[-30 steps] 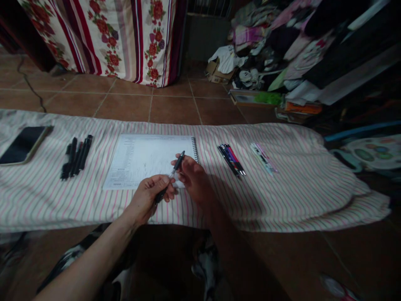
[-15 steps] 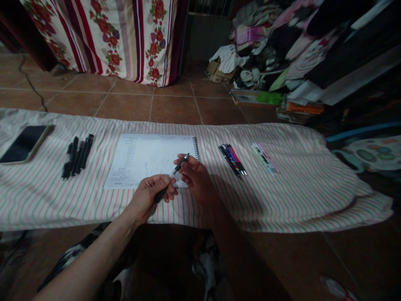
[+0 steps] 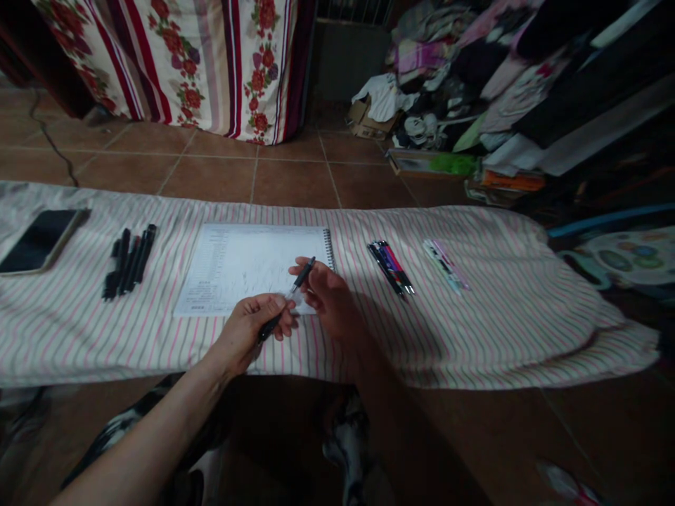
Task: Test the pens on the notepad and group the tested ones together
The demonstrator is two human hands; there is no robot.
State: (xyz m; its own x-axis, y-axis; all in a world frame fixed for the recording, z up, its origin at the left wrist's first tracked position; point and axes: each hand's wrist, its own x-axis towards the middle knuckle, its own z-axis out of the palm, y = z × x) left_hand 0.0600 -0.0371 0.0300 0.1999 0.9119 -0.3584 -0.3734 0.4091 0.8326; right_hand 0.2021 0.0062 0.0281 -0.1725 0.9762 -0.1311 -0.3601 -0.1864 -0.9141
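Note:
Both of my hands hold one black pen (image 3: 293, 289) above the near edge of a spiral notebook (image 3: 247, 263). My left hand (image 3: 252, 330) is closed round the pen's lower barrel. My right hand (image 3: 328, 299) pinches its upper end between thumb and fingers. The notebook lies open on a pink-striped cloth (image 3: 474, 316), its page marked with faint scribbles.
Several black pens (image 3: 128, 261) lie left of the notebook, and a phone (image 3: 38, 240) farther left. Coloured pens (image 3: 391, 267) and pale pens (image 3: 444, 265) lie to the right. A floral cloth (image 3: 211, 63) hangs behind; piled clothes and boxes (image 3: 448, 98) fill the back right.
The pen and both hands have barely shifted; the right hand's grip on the upper end has moved slightly.

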